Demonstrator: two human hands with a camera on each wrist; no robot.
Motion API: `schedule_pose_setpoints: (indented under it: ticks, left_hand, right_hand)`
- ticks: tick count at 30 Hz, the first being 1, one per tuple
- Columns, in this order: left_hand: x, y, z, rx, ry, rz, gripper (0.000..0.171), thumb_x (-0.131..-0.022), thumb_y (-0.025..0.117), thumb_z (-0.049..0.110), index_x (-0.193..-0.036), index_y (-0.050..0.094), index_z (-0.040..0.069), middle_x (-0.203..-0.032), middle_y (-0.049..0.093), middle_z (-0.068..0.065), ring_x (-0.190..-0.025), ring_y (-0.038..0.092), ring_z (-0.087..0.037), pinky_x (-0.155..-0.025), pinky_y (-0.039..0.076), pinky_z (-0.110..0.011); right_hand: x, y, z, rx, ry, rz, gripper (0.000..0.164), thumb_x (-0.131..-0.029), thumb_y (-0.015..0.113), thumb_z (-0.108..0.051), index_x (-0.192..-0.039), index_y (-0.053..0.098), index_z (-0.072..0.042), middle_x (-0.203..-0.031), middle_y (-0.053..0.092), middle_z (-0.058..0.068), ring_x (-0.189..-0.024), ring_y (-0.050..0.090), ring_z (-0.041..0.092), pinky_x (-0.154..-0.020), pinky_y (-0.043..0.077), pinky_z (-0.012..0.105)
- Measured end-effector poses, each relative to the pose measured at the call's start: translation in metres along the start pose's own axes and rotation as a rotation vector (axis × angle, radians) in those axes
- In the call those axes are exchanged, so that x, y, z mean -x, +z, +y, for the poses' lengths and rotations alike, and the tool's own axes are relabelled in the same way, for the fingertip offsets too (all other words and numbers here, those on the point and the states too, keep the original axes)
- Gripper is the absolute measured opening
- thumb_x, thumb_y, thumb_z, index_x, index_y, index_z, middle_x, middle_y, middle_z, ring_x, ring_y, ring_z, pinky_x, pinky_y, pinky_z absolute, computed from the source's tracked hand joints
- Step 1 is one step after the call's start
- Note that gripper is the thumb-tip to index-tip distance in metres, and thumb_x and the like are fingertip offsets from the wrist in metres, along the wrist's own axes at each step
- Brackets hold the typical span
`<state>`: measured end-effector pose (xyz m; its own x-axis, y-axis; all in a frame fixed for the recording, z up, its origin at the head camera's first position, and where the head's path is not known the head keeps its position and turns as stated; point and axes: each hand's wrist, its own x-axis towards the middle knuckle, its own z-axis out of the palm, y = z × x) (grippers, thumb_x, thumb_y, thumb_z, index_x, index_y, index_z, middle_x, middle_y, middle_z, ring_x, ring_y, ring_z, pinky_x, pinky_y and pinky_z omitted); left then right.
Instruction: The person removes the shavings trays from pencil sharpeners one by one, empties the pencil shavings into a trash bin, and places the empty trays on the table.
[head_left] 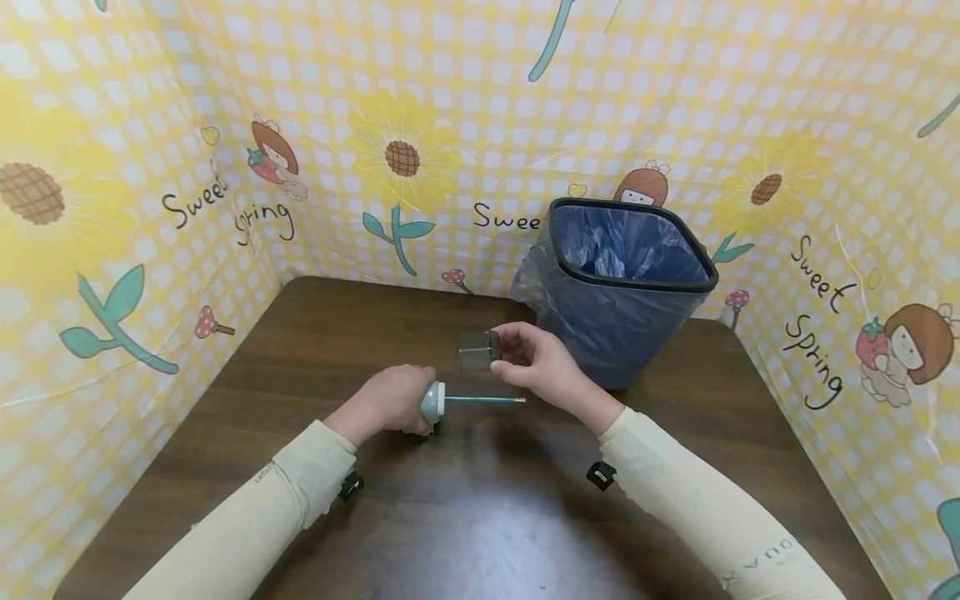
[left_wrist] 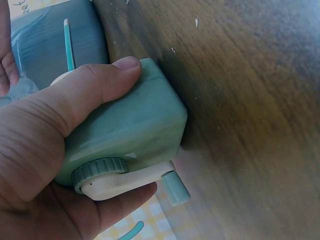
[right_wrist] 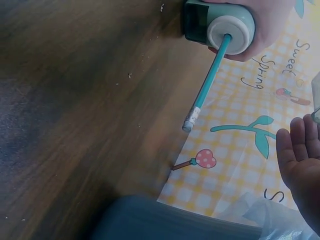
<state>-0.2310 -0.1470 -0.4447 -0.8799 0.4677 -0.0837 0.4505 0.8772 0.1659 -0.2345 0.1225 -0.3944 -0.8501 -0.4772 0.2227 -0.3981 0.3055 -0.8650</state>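
Note:
My left hand [head_left: 397, 398] grips a green hand-crank pencil sharpener [left_wrist: 135, 115], its thumb lying across the body. A pale crank arm [left_wrist: 125, 182] with a green knob shows on one end. From the round white front [right_wrist: 220, 31] a teal pencil [right_wrist: 208, 85] sticks out, eraser end outward. Beside that front, a dark square opening [right_wrist: 195, 22] shows in the sharpener body. Slightly above the pencil in the head view, my right hand [head_left: 536, 360] pinches a small clear smoky box [head_left: 475, 353] between thumb and fingers.
A bin [head_left: 615, 325] with a dark rim and a bluish plastic liner stands at the table's back right, just behind my right hand. Small crumbs [right_wrist: 130, 75] dot the brown wooden table [head_left: 360, 325]. A yellow checked sheet [head_left: 480, 125] walls the table's back and sides.

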Motion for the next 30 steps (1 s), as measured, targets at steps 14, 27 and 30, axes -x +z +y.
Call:
schedule_pose_setpoints:
  ticks: [14,27,30]
  left_hand:
    - [0.0,-0.001,0.0,0.005,-0.004,-0.009,0.059,-0.063,0.096,0.035,-0.104,0.061,0.011,-0.088,0.065,0.0,-0.077,0.06,-0.018,-0.071,0.055,-0.04]
    - [0.001,-0.002,0.001,-0.004,0.0,0.002,0.06,-0.063,0.097,0.035,-0.104,0.061,0.01,-0.087,0.064,0.0,-0.077,0.06,-0.018,-0.071,0.056,-0.04]
    - [0.001,0.0,0.001,-0.007,-0.002,0.006,0.061,-0.062,0.097,0.035,-0.104,0.061,0.01,-0.087,0.064,0.0,-0.076,0.06,-0.018,-0.071,0.055,-0.04]
  right_hand:
    - [0.008,0.004,0.005,-0.006,0.035,-0.01,0.041,-0.089,0.078,-0.018,-0.127,0.063,-0.013,-0.115,0.067,0.004,-0.101,0.063,0.022,-0.088,0.053,0.038]
    - [0.015,0.008,0.01,-0.033,0.015,0.001,0.042,-0.089,0.078,-0.013,-0.128,0.062,-0.007,-0.117,0.067,0.01,-0.1,0.064,0.024,-0.089,0.054,0.04]
    - [0.016,0.01,0.012,-0.033,0.007,-0.002,0.042,-0.09,0.078,-0.013,-0.128,0.062,-0.007,-0.117,0.067,0.01,-0.1,0.064,0.024,-0.089,0.054,0.041]
